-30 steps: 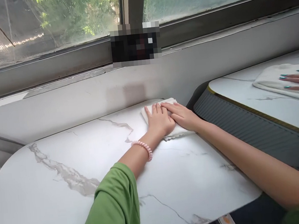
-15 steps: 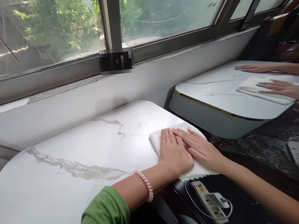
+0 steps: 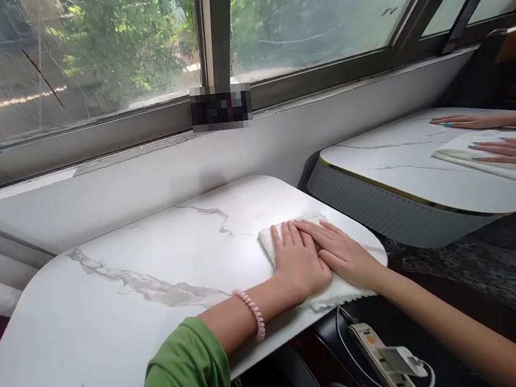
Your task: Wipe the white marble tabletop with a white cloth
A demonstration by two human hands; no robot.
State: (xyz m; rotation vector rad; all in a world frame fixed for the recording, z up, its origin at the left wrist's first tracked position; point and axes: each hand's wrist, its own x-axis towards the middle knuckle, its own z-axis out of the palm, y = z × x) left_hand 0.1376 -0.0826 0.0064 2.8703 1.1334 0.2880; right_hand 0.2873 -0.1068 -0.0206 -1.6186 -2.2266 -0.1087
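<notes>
A folded white cloth (image 3: 341, 294) lies on the white marbled tabletop (image 3: 131, 345), close to its right end. My left hand (image 3: 299, 265) presses flat on the cloth, fingers stretched forward, with a pink coiled band on the wrist. Beside it, my right hand (image 3: 343, 252) also rests flat on the cloth, its fingertips meeting or slightly overlapping the left hand's fingers. Neither hand is closed around the cloth. Part of the cloth is hidden under both palms.
At right, another person's hands (image 3: 509, 151) rest on a second marbled table (image 3: 388, 175), one on a white cloth (image 3: 450, 155). Below my right forearm sits a power strip (image 3: 368, 344) with a charger and white cable. A window ledge (image 3: 144, 145) runs behind.
The camera view has turned slightly left. Both my hands and the cloth have slid left over the tabletop, farther from its right edge.
</notes>
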